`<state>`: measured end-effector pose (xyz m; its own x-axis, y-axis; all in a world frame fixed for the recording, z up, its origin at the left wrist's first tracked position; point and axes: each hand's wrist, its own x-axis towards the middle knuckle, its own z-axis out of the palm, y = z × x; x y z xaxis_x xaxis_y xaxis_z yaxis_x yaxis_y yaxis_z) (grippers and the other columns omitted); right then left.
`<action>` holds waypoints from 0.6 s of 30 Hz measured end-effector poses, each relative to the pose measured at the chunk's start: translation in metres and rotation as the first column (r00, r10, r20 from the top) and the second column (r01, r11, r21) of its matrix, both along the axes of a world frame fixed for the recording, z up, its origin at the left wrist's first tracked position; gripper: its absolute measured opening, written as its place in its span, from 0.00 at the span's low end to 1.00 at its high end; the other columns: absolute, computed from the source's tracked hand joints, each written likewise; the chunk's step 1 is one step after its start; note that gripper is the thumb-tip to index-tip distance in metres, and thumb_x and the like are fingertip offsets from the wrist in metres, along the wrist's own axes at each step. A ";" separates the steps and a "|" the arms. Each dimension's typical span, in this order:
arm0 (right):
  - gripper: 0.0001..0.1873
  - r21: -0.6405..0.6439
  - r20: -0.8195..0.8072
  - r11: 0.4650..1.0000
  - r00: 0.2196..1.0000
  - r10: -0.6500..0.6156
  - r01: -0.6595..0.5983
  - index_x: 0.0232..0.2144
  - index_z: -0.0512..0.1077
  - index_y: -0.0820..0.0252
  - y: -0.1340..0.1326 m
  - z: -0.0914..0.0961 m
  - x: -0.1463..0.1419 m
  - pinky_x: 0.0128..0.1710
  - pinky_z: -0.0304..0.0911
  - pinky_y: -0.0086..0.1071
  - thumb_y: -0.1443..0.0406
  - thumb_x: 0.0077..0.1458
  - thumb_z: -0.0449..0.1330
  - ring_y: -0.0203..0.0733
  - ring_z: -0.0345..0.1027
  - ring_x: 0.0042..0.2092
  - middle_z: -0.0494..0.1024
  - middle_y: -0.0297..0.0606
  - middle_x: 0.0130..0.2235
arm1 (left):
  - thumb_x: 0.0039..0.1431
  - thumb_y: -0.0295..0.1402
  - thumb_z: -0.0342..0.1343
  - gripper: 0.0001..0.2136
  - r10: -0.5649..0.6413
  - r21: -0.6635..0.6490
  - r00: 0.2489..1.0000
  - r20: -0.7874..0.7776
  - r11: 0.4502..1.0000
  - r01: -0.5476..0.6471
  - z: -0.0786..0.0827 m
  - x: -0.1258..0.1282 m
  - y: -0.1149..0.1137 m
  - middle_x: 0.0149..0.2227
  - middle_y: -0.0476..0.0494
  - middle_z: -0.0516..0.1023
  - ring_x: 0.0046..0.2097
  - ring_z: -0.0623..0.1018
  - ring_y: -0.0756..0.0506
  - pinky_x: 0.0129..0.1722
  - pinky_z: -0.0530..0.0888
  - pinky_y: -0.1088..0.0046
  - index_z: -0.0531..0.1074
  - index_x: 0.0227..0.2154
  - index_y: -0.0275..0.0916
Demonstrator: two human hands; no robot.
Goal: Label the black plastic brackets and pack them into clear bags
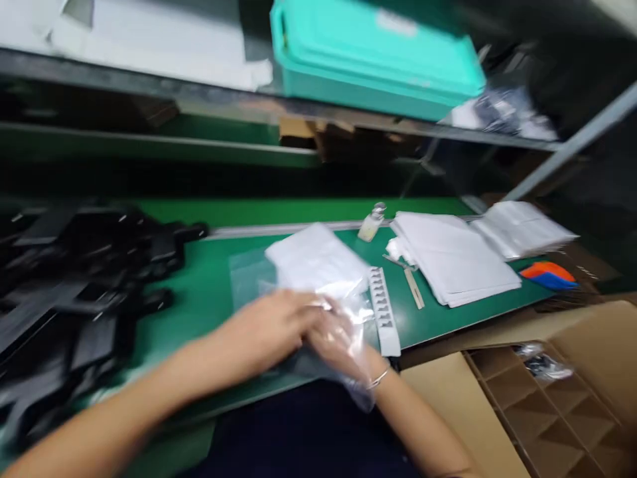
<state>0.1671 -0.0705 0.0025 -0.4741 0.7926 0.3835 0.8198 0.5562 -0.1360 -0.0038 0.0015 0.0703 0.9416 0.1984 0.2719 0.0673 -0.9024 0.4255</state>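
Note:
My left hand (281, 323) and my right hand (336, 338) meet over the front of the green worktable (199, 332). Between them is a clear plastic bag (362, 332), its film shining and draped across my right hand and wrist. My left fingers are closed on the bag near its edge. Those of my right hand look bent around the film, though glare and blur partly hide them. Whether the bag holds anything cannot be made out. Just behind the hands lie white sheets (321, 255). A white strip with a row of dark marks (383, 309) is at their right.
Black molded parts (84, 285) are heaped at left. A small bottle (372, 224), tweezers (414, 287), stacked white sheets (455, 259) and plastic bags (522, 229) lie at right. A divided cardboard box (527, 398) stands below. The shelf overhead carries a turquoise bin (378, 60).

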 end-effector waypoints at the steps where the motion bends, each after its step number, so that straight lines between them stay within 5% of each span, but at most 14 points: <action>1: 0.17 0.006 0.018 0.998 0.998 0.064 -0.064 0.55 0.67 0.59 -0.001 0.002 -0.004 0.58 0.62 0.49 0.69 0.66 0.49 0.45 0.72 0.49 0.79 0.41 0.48 | 0.63 0.30 0.49 0.20 0.096 -0.059 0.983 -0.154 0.993 -0.106 0.005 -0.011 0.014 0.52 0.39 0.76 0.50 0.78 0.42 0.54 0.71 0.63 0.64 0.58 0.41; 3: 0.18 0.072 0.099 0.977 0.976 0.192 -0.199 0.56 0.66 0.61 0.001 0.007 -0.012 0.61 0.57 0.49 0.70 0.65 0.50 0.44 0.70 0.52 0.78 0.42 0.49 | 0.57 0.33 0.57 0.19 0.049 -0.168 0.916 -0.399 0.978 -0.126 0.007 -0.028 0.036 0.47 0.41 0.79 0.47 0.78 0.41 0.51 0.72 0.65 0.69 0.52 0.40; 5: 0.20 0.079 0.105 0.977 0.977 0.187 -0.196 0.58 0.64 0.59 0.004 0.016 -0.013 0.63 0.52 0.53 0.65 0.65 0.53 0.47 0.67 0.56 0.77 0.44 0.51 | 0.52 0.36 0.61 0.20 -0.024 -0.311 0.880 -0.474 0.940 -0.142 -0.001 -0.041 0.048 0.45 0.44 0.80 0.45 0.79 0.40 0.47 0.73 0.69 0.70 0.49 0.40; 8: 0.35 -0.017 -0.064 0.975 0.973 -0.222 0.222 0.64 0.56 0.58 0.011 0.024 0.013 0.62 0.42 0.67 0.50 0.61 0.56 0.61 0.59 0.61 0.70 0.53 0.58 | 0.50 0.41 0.63 0.29 0.077 -0.495 0.919 -0.387 0.823 -0.278 -0.023 -0.062 0.048 0.50 0.44 0.77 0.48 0.78 0.39 0.45 0.73 0.70 0.65 0.55 0.42; 10: 0.42 -0.158 -0.214 0.841 0.814 -0.540 0.517 0.66 0.52 0.59 0.015 0.020 0.038 0.60 0.45 0.69 0.44 0.58 0.55 0.66 0.56 0.63 0.66 0.57 0.60 | 0.50 0.43 0.62 0.34 0.288 -0.564 0.905 -0.314 0.710 -0.422 -0.039 -0.077 0.043 0.55 0.42 0.74 0.52 0.76 0.37 0.48 0.73 0.67 0.60 0.60 0.42; 11: 0.44 -0.275 -0.287 0.790 0.737 -0.612 0.548 0.67 0.50 0.59 0.017 0.016 0.047 0.59 0.49 0.67 0.43 0.57 0.54 0.66 0.57 0.62 0.66 0.57 0.60 | 0.51 0.44 0.62 0.35 0.394 -0.587 0.874 -0.284 0.649 -0.483 -0.046 -0.082 0.040 0.57 0.40 0.72 0.55 0.74 0.36 0.50 0.72 0.65 0.58 0.61 0.41; 12: 0.47 -0.416 -0.358 0.781 0.705 -0.612 0.466 0.67 0.48 0.56 0.017 0.012 0.050 0.58 0.53 0.64 0.41 0.55 0.55 0.64 0.58 0.62 0.66 0.56 0.61 | 0.51 0.45 0.61 0.36 0.483 -0.606 0.838 -0.256 0.595 -0.528 -0.052 -0.086 0.037 0.59 0.39 0.69 0.56 0.73 0.35 0.51 0.72 0.63 0.57 0.62 0.40; 14: 0.52 -0.615 -0.529 0.784 0.689 -0.495 0.091 0.68 0.45 0.52 0.020 0.007 0.040 0.57 0.58 0.57 0.37 0.50 0.56 0.60 0.59 0.62 0.63 0.54 0.63 | 0.52 0.46 0.59 0.37 0.587 -0.624 0.781 -0.213 0.533 -0.571 -0.058 -0.085 0.030 0.61 0.37 0.68 0.57 0.72 0.34 0.52 0.71 0.61 0.55 0.63 0.39; 16: 0.56 -0.622 -0.691 0.757 0.593 -0.412 -0.198 0.68 0.43 0.50 0.029 0.010 0.012 0.56 0.61 0.51 0.37 0.47 0.59 0.57 0.61 0.61 0.60 0.52 0.65 | 0.52 0.45 0.60 0.41 0.593 -0.618 0.777 -0.213 0.534 -0.577 -0.059 -0.074 0.023 0.57 0.38 0.72 0.53 0.75 0.36 0.50 0.73 0.61 0.49 0.66 0.41; 18: 0.49 -0.574 -0.764 0.805 0.453 -0.460 -0.150 0.66 0.51 0.52 0.046 0.018 -0.018 0.51 0.66 0.45 0.43 0.48 0.63 0.51 0.68 0.54 0.68 0.50 0.59 | 0.51 0.43 0.61 0.48 0.555 -0.559 0.795 -0.243 0.590 -0.583 -0.057 -0.060 0.016 0.49 0.41 0.77 0.45 0.79 0.38 0.45 0.74 0.63 0.38 0.68 0.42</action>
